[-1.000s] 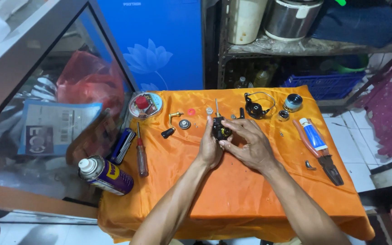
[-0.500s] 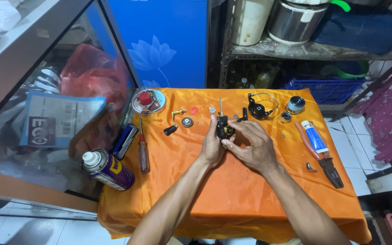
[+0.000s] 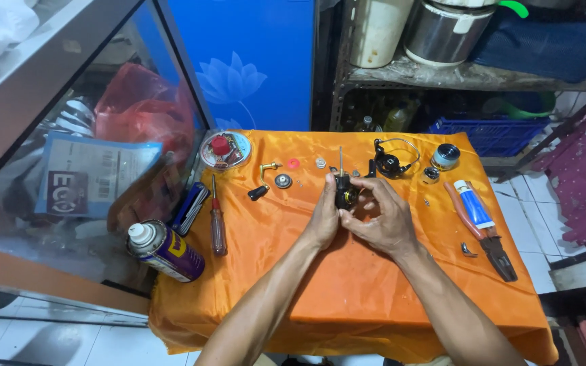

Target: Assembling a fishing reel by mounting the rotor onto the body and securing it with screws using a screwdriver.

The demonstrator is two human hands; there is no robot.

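Observation:
Both my hands hold a small black reel body (image 3: 344, 192) with a thin metal shaft sticking up from it, above the middle of the orange cloth (image 3: 347, 291). My left hand (image 3: 322, 220) grips its left side. My right hand (image 3: 381, 220) wraps its right side and bottom. Loose parts lie just beyond: a crank handle (image 3: 260, 183), a round washer (image 3: 283, 181), a red disc (image 3: 294, 163), and a black rotor with a wire bail (image 3: 391, 161).
A spray can (image 3: 165, 251), a red-handled screwdriver (image 3: 218, 220) and a blue case (image 3: 190, 207) lie at the left. A round tin (image 3: 225, 150) sits at back left. Pliers (image 3: 486, 234) with a blue tube (image 3: 473, 203) lie right. A glass cabinet (image 3: 69, 169) stands left, shelves behind.
My hands and the reel body have stayed in the same spot on the cloth; only the camera view has shifted slightly.

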